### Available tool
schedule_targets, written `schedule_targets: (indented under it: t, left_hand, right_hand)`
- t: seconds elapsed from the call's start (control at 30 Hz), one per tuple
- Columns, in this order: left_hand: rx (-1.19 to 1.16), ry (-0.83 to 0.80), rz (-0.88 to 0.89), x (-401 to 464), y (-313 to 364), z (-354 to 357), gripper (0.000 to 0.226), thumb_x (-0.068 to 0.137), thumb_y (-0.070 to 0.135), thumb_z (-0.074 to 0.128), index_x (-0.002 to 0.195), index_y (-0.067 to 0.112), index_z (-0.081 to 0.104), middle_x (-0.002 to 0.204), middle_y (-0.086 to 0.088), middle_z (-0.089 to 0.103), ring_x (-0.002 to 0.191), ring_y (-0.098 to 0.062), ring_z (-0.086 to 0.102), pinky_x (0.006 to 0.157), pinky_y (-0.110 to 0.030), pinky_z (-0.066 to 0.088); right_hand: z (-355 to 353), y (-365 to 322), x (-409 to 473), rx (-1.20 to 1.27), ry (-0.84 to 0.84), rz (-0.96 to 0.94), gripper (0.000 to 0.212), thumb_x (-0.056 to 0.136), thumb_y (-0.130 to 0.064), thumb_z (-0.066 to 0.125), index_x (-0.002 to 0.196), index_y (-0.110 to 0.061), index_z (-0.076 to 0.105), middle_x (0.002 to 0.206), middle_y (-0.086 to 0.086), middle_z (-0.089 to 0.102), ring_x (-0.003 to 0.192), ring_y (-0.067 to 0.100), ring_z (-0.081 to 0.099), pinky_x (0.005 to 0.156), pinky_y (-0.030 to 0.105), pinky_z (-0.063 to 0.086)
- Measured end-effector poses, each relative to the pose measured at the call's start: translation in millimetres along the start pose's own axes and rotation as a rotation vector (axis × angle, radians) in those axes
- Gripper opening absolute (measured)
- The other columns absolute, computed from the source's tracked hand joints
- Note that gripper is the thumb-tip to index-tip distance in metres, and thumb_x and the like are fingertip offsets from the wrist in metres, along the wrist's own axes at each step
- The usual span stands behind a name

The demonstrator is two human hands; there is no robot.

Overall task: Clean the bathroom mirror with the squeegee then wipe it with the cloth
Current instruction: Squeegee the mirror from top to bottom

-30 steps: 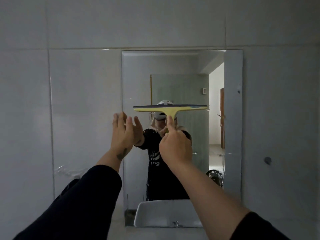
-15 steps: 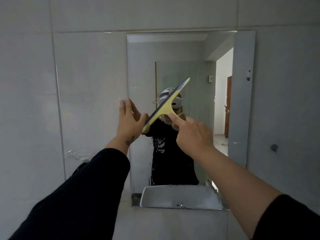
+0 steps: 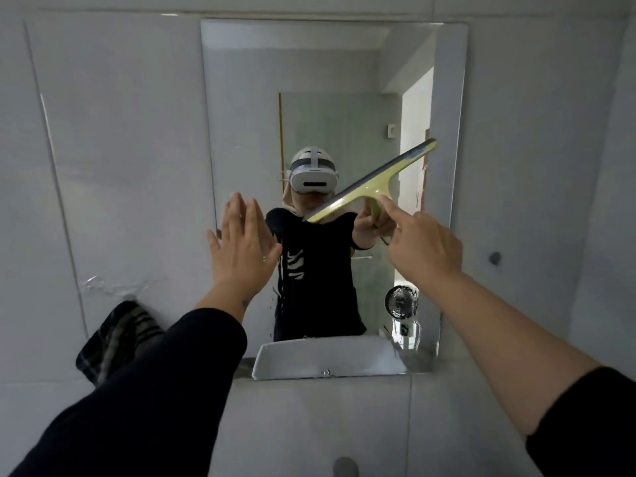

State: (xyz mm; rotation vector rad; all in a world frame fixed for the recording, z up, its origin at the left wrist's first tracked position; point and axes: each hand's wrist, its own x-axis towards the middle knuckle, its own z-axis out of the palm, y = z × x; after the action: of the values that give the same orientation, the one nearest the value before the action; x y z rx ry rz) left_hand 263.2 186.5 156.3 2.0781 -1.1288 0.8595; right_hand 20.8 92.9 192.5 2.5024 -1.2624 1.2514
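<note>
Squeegee [image 3: 373,182]: yellow-green, tilted, blade running from lower left up to upper right, against the right half of the mirror [image 3: 241,98]. Handle sits under the right hand [image 3: 421,246], fingers wrapped around it, index finger stretched along it toward the blade. Left hand [image 3: 241,249]: flat, fingers spread and empty, at the mirror's lower left, apart from the squeegee. Cloth [image 3: 113,339]: dark checked, hanging on the wall [image 3: 103,166] left of the mirror.

Single head cam, wide-angle, facing the wall mirror [image 3: 330,80] square-on, tilted slightly down, close range; both forearms reach in from the bottom edge.
</note>
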Motion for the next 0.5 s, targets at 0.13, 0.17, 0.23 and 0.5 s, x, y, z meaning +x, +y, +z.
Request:
schedule_targets:
  t: [0.13, 0.17, 0.23, 0.5]
  left_hand:
    - [-0.010, -0.007, -0.004, 0, 0, -1, 0.087, 0.089, 0.054, 0.047, 0.152, 0.017, 0.000, 0.160, -0.007, -0.013, 0.148, -0.025, -0.005, 0.116, -0.054, 0.014]
    - [-0.017, -0.006, -0.005, 1, -1, -2, 0.085, 0.090, 0.054, 0.046, 0.152, 0.017, 0.001, 0.160, -0.006, -0.013, 0.148, -0.024, -0.005, 0.116, -0.054, 0.015]
    - [-0.022, -0.018, -0.011, 0, -1, -4, 0.083, 0.091, 0.056, 0.044, 0.152, 0.018, 0.001, 0.160, -0.005, -0.013, 0.148, -0.023, -0.005, 0.116, -0.053, 0.014]
    - [0.003, -0.051, -0.011, 2, -3, -15, 0.074, 0.092, 0.049, 0.042, 0.151, 0.020, 0.007, 0.161, -0.001, -0.007, 0.147, -0.027, 0.007, 0.115, -0.058, 0.013]
  right_hand:
    - [3, 15, -11, 0.094, -0.001, 0.094, 0.061, 0.095, -0.017, 0.039, 0.143, -0.052, 0.025, 0.097, 0.008, 0.058, 0.076, 0.027, 0.047, 0.063, 0.032, 0.038]
    - [5, 15, -13, 0.119, -0.012, 0.117, 0.060, 0.095, -0.017, 0.038, 0.144, -0.051, 0.025, 0.097, 0.009, 0.058, 0.076, 0.026, 0.045, 0.064, 0.031, 0.037]
    - [10, 12, -20, 0.165, -0.043, 0.150, 0.060, 0.096, -0.017, 0.037, 0.146, -0.048, 0.022, 0.094, 0.010, 0.057, 0.077, 0.026, 0.044, 0.067, 0.031, 0.036]
    - [36, -18, -44, 0.357, -0.086, 0.205, 0.062, 0.097, -0.015, 0.039, 0.150, -0.038, 0.016, 0.102, 0.006, 0.064, 0.081, 0.023, 0.054, 0.065, 0.028, 0.037]
